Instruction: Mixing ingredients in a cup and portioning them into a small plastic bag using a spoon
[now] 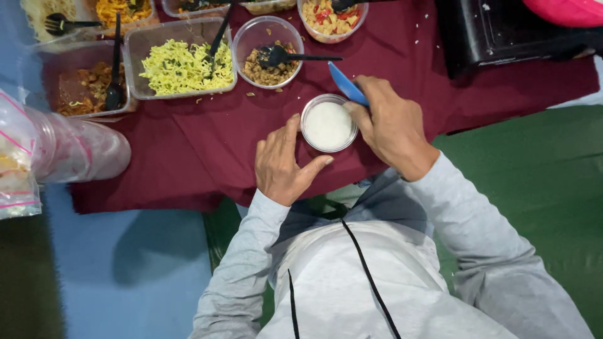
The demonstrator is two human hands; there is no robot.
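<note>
A small clear round cup of white rice (328, 124) stands on the maroon cloth (188, 150). My left hand (282, 166) rests on the cloth beside the cup, thumb and fingers spread around its left and lower side. My right hand (391, 122) is closed on a blue spoon (345, 83) whose blade points up and left past the cup's rim. The right fingers touch the cup's right edge.
Behind the cup are a round tub of brown food (269, 47) with a black spoon (295, 58), a rectangular tub of yellow noodles (182, 63), a tub of brown stew (85, 85) and others. A stack of clear cups (75, 150) lies left. A black appliance (502, 31) sits at the back right.
</note>
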